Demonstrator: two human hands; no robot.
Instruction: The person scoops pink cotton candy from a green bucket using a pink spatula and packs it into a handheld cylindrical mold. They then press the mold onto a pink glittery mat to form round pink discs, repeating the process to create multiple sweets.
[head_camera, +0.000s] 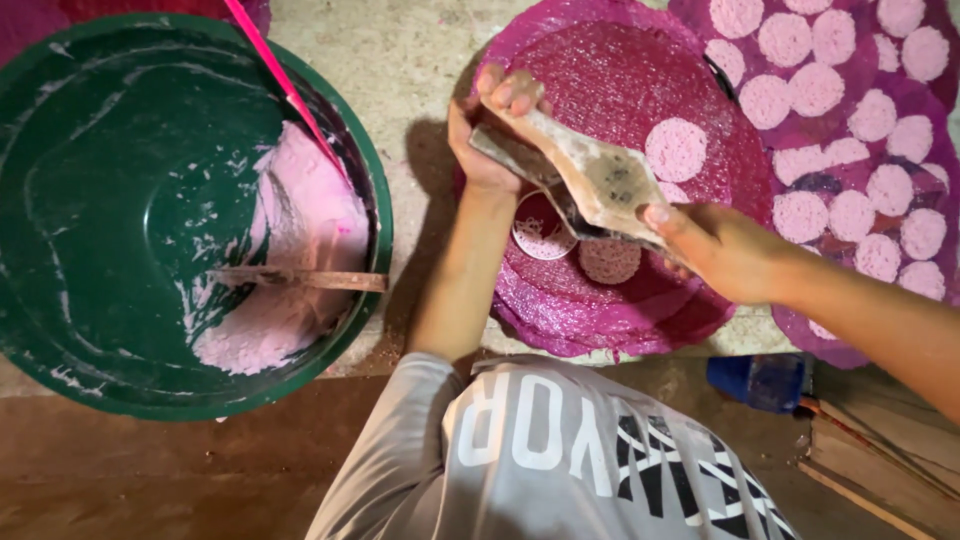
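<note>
Hands: left (492, 130), right (715, 245) gripping press (590, 175) over magenta mat (600, 90).

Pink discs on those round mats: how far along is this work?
Done: the far mat is covered with pink discs. In hand: left hand and right hand hold a wooden press over the near mat, which bears few discs. Left: pink paste remains in the green basin.

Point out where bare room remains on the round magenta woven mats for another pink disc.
Free: the upper-left of the near round magenta woven mat, beside the left hand, and its lower rim. Crowded: the far mat, packed with pale pink discs.
</note>
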